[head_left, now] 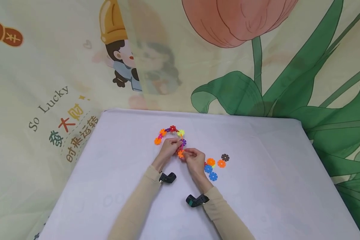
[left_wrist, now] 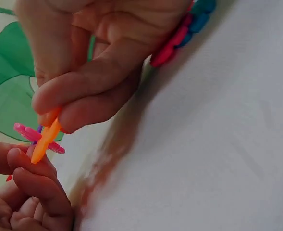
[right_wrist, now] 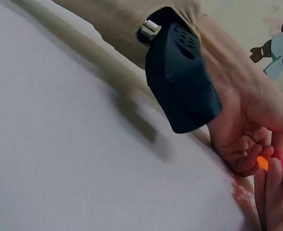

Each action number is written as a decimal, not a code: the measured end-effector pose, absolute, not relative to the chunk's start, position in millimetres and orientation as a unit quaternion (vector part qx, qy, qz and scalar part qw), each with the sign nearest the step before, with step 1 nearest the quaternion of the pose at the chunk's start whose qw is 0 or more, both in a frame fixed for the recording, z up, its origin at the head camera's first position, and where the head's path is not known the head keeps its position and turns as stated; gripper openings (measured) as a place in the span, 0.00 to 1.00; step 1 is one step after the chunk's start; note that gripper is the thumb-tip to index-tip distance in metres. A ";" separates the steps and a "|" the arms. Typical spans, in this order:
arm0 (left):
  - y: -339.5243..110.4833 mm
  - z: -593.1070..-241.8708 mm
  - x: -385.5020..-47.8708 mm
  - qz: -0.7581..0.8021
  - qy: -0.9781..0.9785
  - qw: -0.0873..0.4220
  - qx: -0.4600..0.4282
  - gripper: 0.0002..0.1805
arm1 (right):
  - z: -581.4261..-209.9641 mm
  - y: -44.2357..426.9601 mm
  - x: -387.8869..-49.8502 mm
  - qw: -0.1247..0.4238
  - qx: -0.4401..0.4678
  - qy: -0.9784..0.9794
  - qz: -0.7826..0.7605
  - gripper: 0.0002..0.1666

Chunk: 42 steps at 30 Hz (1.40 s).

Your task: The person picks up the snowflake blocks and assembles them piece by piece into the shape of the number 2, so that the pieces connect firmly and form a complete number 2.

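Observation:
A curved chain of colourful notched plastic snowflake discs (head_left: 173, 128) arcs over the table, from an orange disc at its left end round to the hands. My left hand (head_left: 168, 149) holds the near end of this chain, its fingers by a purple disc (head_left: 184, 142) and a pink disc (left_wrist: 57, 148). Between thumb and fingers, my right hand (head_left: 195, 160) pinches an orange snowflake disc (head_left: 181, 154). In the left wrist view the orange disc crosses the pink one at an angle, slotted or touching. Fingers hide part of both in the right wrist view.
Right of my right hand lie loose discs: blue (head_left: 213, 176), orange (head_left: 221, 163), dark brown (head_left: 225, 157) and others partly covered by the hand. A white cloth covers the table (head_left: 273, 186). A printed curtain (head_left: 168, 66) hangs behind its far edge.

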<state>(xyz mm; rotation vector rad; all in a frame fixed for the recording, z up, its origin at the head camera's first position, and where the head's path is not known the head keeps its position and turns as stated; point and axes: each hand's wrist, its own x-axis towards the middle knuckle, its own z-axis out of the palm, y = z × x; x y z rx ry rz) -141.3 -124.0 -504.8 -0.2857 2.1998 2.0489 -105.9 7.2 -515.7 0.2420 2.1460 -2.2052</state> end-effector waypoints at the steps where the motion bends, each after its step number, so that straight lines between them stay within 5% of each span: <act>1: -125.0 -504.3 -142.0 0.680 0.724 0.060 -0.098 0.13 | -515.5 7.4 -107.4 0.038 0.083 0.683 -0.724 0.10; 9: -129.4 -501.3 -145.5 0.699 0.701 0.080 -0.117 0.13 | -505.2 11.8 -114.5 0.140 0.130 0.609 -0.769 0.13; 27: -124.6 -503.6 -143.6 0.677 0.724 0.086 -0.097 0.16 | -510.3 24.6 -130.5 0.167 0.071 0.663 -0.726 0.08; 42: -132.5 -491.4 -133.0 0.595 0.786 0.161 -0.052 0.14 | -502.2 33.5 -136.0 0.166 0.119 0.664 -0.719 0.12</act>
